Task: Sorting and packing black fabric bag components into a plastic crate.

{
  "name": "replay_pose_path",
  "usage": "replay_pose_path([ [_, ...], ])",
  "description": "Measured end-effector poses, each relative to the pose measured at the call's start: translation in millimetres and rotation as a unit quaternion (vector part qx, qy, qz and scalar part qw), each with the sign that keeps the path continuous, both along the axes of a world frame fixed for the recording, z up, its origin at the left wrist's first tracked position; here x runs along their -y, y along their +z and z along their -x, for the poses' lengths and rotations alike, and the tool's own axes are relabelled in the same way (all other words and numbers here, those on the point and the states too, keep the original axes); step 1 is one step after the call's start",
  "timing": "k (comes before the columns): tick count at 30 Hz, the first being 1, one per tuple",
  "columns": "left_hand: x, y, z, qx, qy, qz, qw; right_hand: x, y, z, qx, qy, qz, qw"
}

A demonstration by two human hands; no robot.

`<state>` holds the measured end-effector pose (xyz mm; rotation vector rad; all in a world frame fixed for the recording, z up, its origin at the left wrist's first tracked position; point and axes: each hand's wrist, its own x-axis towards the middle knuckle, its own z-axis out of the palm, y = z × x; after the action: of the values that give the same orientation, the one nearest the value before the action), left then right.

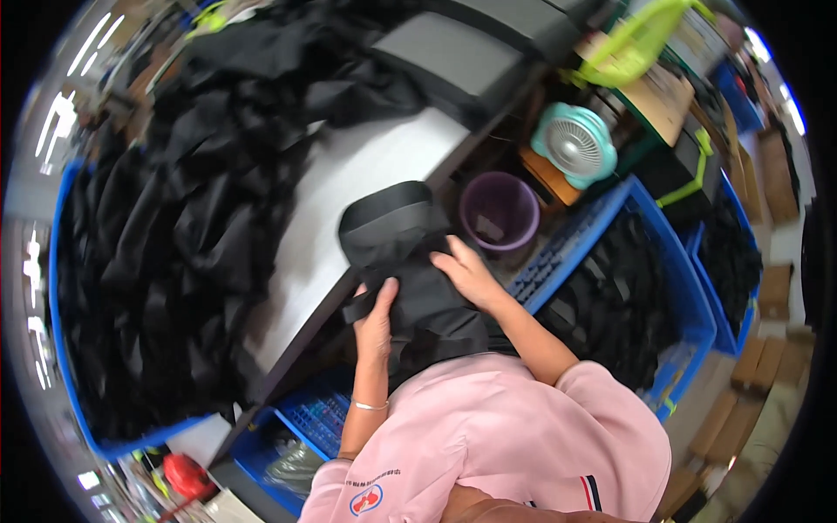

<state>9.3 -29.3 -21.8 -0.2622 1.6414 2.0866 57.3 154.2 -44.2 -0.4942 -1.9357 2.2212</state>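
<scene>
A black fabric piece (388, 222), perhaps a sewn bag part, is held in front of my body with its rounded, lighter-banded end toward the white tabletop (336, 187). My left hand (373, 321) grips its left edge, thumb on top and fingers underneath. On the opposite side, my right hand (464, 275) holds the other edge, its thumb lying over the cloth and its other fingers partly hidden. The lower part of the piece hangs down against my pink shirt. Some of its outline is blurred.
A heap of black fabric (200, 218) covers the left side. To the right stand a purple bin (500, 212), a turquoise fan (575, 144) and a blue crate (697, 336) of black pieces. Another blue crate (253, 453) sits low at the left, near a red round object (187, 477).
</scene>
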Motion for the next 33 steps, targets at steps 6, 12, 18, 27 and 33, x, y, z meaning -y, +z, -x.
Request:
replay_pose_path([
  [6, -15.7, -31.1, 7.1, 0.107, -0.03, -0.157, 0.981, -28.0, 4.2, -13.7, 0.015, -0.074, -0.165, 0.983],
  [12, -50.7, -41.8, 3.9, 0.153, -0.107, -0.189, 0.964, -46.8, 15.6, -47.2, 0.047, -0.118, -0.234, 0.964],
  [18, -73.2, -51.8, -18.0, 0.13, -0.177, -0.191, 0.957, -65.8, 20.4, -80.7, -0.104, -0.164, -0.066, 0.979],
  [27, -126.0, -19.4, -73.8, -0.085, -0.43, 0.064, 0.896, -127.8, -83.3, -224.4, 0.058, -0.418, -0.018, 0.906],
  [33, -92.0, -35.0, -66.5, -0.08, -0.44, 0.099, 0.889, -174.9, -109.9, -434.0, 0.121, -0.568, -0.03, 0.813],
])
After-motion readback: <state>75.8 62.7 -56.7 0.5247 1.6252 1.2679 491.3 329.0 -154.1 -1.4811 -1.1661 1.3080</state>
